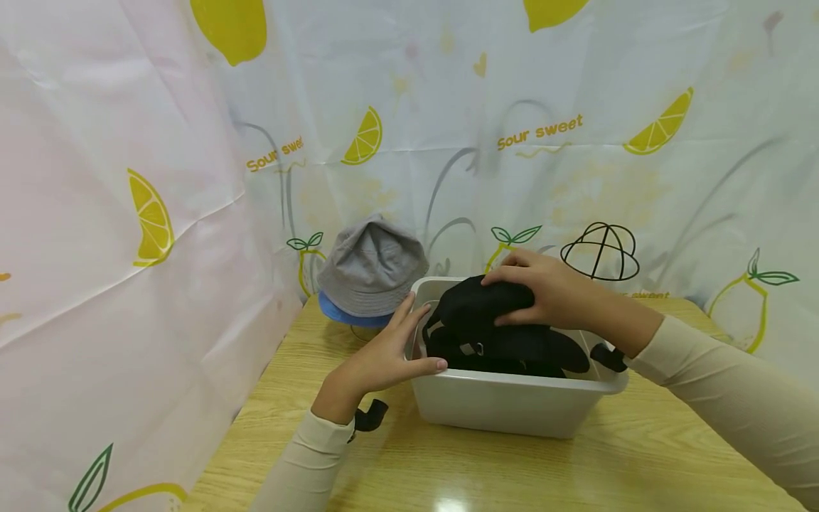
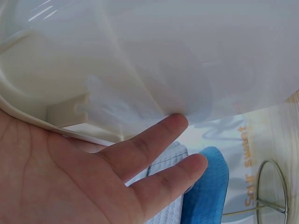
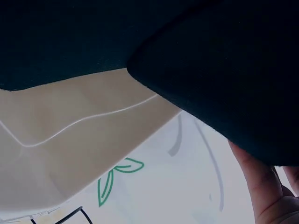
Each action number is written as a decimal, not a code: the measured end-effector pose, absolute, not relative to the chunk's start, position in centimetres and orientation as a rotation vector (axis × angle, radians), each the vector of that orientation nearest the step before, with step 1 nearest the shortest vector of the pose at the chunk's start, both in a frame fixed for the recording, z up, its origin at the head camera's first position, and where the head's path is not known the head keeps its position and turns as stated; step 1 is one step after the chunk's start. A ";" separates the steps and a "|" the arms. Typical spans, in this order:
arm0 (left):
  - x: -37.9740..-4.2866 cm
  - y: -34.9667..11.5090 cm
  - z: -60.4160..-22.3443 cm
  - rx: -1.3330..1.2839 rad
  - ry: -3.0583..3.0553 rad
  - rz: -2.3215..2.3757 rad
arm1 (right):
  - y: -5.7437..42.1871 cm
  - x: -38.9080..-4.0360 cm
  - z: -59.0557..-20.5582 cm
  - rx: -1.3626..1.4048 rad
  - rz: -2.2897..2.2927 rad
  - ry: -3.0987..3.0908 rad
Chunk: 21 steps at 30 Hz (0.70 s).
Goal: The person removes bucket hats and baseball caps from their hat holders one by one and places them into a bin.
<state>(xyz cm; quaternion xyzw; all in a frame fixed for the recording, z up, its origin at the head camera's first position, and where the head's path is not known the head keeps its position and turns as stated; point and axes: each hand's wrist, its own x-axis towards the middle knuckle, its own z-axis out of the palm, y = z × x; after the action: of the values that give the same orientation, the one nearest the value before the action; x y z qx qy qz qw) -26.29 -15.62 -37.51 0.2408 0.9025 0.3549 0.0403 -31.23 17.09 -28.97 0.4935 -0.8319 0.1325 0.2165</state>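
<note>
My right hand (image 1: pixel 534 288) grips a black cap (image 1: pixel 476 306) over the white plastic bin (image 1: pixel 505 402), thumb on the near side and fingers over the top. Beneath it, more black headwear (image 1: pixel 563 350) with a brim lies in the bin. In the right wrist view, the held cap's dark brim (image 3: pixel 224 88) fills much of the picture, with fingertips at its edge. My left hand (image 1: pixel 377 359) rests at the bin's left front corner, its thumb over the front rim. The left wrist view shows straight fingers (image 2: pixel 154 140) against the bin's outer wall.
A grey bucket hat (image 1: pixel 374 267) sits over a blue hat (image 1: pixel 352 311) on a wire stand (image 2: pixel 273 189) at the back left. Behind the bin's right side stands a black wire dome (image 1: pixel 600 252). A lemon-print curtain (image 1: pixel 416 107) borders the wooden table (image 1: pixel 499 469).
</note>
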 end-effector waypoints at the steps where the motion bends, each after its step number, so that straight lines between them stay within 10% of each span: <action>1: -26.3 -15.6 -37.5 0.736 2.765 1.088 | 17.0 -31.3 -29.0 1.370 0.362 -2.311; 21: -26.2 -15.5 -37.5 0.720 2.764 1.086 | 15.1 -32.0 -30.5 1.413 0.204 -2.477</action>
<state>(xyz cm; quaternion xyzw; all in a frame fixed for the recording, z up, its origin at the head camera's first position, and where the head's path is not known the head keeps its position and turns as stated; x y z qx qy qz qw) -26.21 -15.54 -37.54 0.2355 0.9037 0.3551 0.0426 -32.03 15.07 -30.51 0.4893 -0.8578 0.0707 0.1408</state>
